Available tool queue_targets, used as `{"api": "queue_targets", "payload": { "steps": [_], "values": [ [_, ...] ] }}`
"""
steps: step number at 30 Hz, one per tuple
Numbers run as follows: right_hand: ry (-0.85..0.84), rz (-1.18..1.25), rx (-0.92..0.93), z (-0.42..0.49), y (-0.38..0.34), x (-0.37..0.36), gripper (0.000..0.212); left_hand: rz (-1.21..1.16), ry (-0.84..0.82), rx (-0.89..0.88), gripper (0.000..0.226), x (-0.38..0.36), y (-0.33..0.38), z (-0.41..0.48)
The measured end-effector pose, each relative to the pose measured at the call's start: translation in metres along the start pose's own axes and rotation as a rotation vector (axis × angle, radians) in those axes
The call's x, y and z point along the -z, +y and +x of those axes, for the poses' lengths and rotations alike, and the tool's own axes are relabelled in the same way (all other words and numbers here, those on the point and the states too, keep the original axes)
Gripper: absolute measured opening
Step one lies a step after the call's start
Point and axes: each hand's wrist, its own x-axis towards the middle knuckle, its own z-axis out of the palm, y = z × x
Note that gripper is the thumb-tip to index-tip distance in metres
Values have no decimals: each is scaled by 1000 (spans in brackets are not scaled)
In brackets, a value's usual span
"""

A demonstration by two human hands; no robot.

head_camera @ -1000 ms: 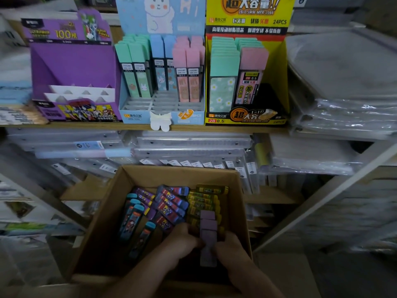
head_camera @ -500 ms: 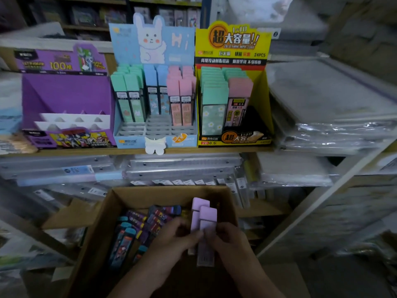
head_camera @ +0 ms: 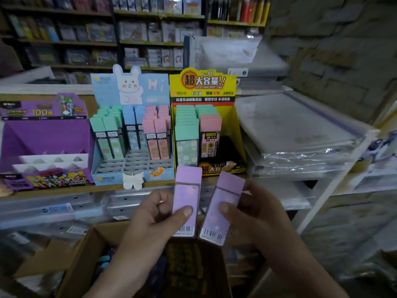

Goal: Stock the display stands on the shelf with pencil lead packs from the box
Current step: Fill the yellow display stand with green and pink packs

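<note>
Right now, on my feed, both hands are raised in front of the shelf, each holding one lilac pencil lead pack. The left hand [head_camera: 154, 214] pinches the left lilac pack [head_camera: 186, 190], thumb laid across its face and fingers curled behind it. That pack stands almost upright with its barcode end down. The right hand [head_camera: 255, 211] grips the right lilac pack [head_camera: 223, 203] the same way, thumb on the face and fingers wrapped round the right edge. This one leans to the right at its top. The two packs sit side by side, close but apart, with a narrow gap between them.

Both packs hang in the air over the far side of the open cardboard box [head_camera: 90, 250]. Inside it I can make out more packs, some yellowish and some darker, but it is too dim to read them.

The top ends of the held packs overlap the foot of the yellow display stand [head_camera: 234, 125] in my view; I cannot tell whether they touch it. That stand holds a row of mint-green packs on its left and pink ones beside them. Just left of it is the blue rabbit display stand [head_camera: 133, 175], with green, blue and pink packs in its back rows and a grid of slots in front. Further left is the purple display stand [head_camera: 43, 136] with a white stepped insert. All three stand on the wooden shelf board [head_camera: 64, 191]. Right of the yellow stand lies a stack of clear plastic folders [head_camera: 300, 134].
</note>
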Motion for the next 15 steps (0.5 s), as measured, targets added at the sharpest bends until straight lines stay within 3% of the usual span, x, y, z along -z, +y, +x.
{"api": "queue_targets", "payload": {
  "steps": [5,10,15],
  "values": [
    [-14,-120,188,31,-42,23,28,46,-70,-170,27,-13,41,20],
    [5,-199,347,68,-82,42,15,110,-74,-373,23,-26,79,47],
    [44,-241,428,120,-107,60,15,149,-54,-444,22,-39,113,80]
  ]
}}
